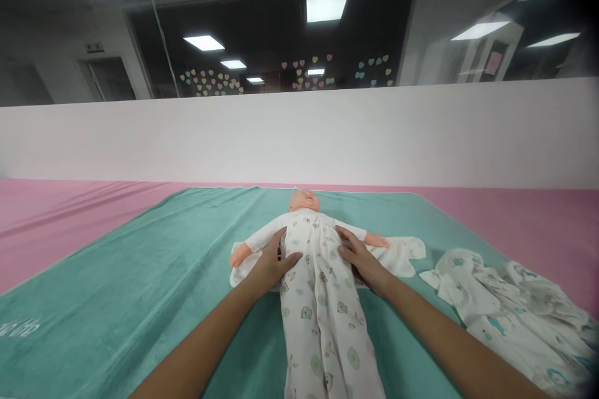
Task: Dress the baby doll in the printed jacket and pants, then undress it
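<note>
A baby doll (304, 201) lies on its back on a green towel (196, 262), head at the far end and arms out to the sides. It has white long sleeves. White baby pants (322, 312) printed with bears and green dots cover its front from the chest down to the near edge of view. My left hand (276, 264) rests against the left side of the pants, thumb stretched over the cloth. On the right side my right hand (359, 257) lies likewise, thumb and index finger apart. The remaining fingers of both hands are partly hidden.
White cloth (402, 254) is spread beneath the doll's arms. To the right lies a crumpled heap of printed baby clothes (510, 312). A pink mat (56, 212) extends under the towel, and a low white wall (299, 137) stands behind, below a dark window.
</note>
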Demonstrator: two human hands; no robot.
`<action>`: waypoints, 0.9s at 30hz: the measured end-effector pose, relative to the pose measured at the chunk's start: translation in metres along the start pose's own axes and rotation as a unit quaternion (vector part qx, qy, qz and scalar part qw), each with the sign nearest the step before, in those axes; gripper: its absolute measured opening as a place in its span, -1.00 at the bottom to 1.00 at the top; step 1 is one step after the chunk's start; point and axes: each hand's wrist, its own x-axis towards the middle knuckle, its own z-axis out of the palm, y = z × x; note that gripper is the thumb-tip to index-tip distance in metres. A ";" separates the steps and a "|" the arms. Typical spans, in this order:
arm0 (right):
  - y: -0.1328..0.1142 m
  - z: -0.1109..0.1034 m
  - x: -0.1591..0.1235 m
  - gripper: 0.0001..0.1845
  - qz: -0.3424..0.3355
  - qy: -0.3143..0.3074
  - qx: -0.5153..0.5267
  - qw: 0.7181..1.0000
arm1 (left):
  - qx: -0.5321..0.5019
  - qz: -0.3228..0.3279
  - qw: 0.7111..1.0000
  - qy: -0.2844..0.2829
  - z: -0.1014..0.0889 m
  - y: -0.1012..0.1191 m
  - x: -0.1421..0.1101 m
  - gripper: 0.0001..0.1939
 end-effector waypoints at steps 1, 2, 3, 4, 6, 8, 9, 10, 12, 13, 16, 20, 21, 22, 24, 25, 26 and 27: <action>0.001 -0.001 0.001 -0.29 0.002 0.014 0.002 1.000 | -0.007 0.010 1.000 -0.009 0.001 -0.001 0.000 -0.21; 0.003 -0.002 0.001 -0.29 0.004 0.022 0.003 1.000 | -0.013 0.016 1.000 -0.015 0.002 -0.002 0.000 -0.21; 0.004 -0.003 0.002 -0.29 0.006 0.025 0.003 1.000 | -0.019 0.019 0.999 -0.018 0.003 -0.004 0.001 -0.22; 0.004 -0.004 0.002 -0.29 0.008 0.025 0.003 1.000 | -0.025 0.019 0.999 -0.017 0.005 -0.005 0.001 -0.23; 0.003 -0.004 0.003 -0.30 0.011 0.024 0.001 1.000 | -0.033 0.017 0.999 -0.003 0.007 -0.008 0.003 -0.25; 0.001 -0.003 0.002 -0.34 0.013 0.018 0.004 1.000 | -0.035 0.020 0.999 0.022 0.010 -0.011 0.004 -0.26; -0.001 -0.002 0.002 -0.36 0.010 0.011 0.009 1.000 | -0.033 0.025 0.999 0.035 0.010 -0.011 0.005 -0.27; -0.003 -0.001 0.002 -0.39 0.006 0.002 0.016 1.000 | -0.027 0.033 0.998 0.047 0.011 -0.012 0.005 -0.29; -0.005 0.001 0.001 -0.43 0.003 -0.011 0.035 0.999 | -0.012 0.058 0.996 0.064 0.011 -0.010 0.004 -0.35; -0.005 0.001 0.001 -0.45 0.006 -0.010 0.042 0.999 | -0.005 0.069 0.995 0.068 0.010 -0.009 0.003 -0.38; -0.002 0.001 0.002 -0.47 0.017 0.015 0.039 0.999 | -0.005 0.066 0.995 0.069 0.008 -0.004 0.000 -0.45; 0.003 0.000 0.004 -0.48 0.003 0.048 -0.001 0.999 | -0.021 0.030 0.998 0.051 0.008 -0.003 -0.001 -0.41; 0.003 0.000 0.004 -0.47 -0.004 0.049 -0.008 0.999 | -0.022 0.027 0.998 0.047 0.008 -0.004 0.000 -0.41; 0.003 0.000 0.004 -0.47 -0.011 0.046 -0.012 0.999 | -0.023 0.026 0.998 0.045 0.009 -0.005 0.000 -0.40; 0.001 0.000 0.003 -0.44 -0.019 0.027 -0.012 0.999 | -0.028 0.033 0.998 0.048 0.009 -0.006 0.002 -0.41; 0.001 0.000 0.003 -0.43 -0.020 0.012 -0.011 1.000 | -0.031 0.037 0.997 0.052 0.009 -0.006 0.003 -0.41; 0.000 0.000 0.003 -0.41 -0.022 0.000 -0.009 1.000 | -0.034 0.039 0.997 0.053 0.008 -0.006 0.003 -0.42; 0.001 -0.001 0.003 -0.38 -0.025 -0.009 -0.006 1.000 | -0.036 0.037 0.997 0.053 0.007 -0.005 0.003 -0.42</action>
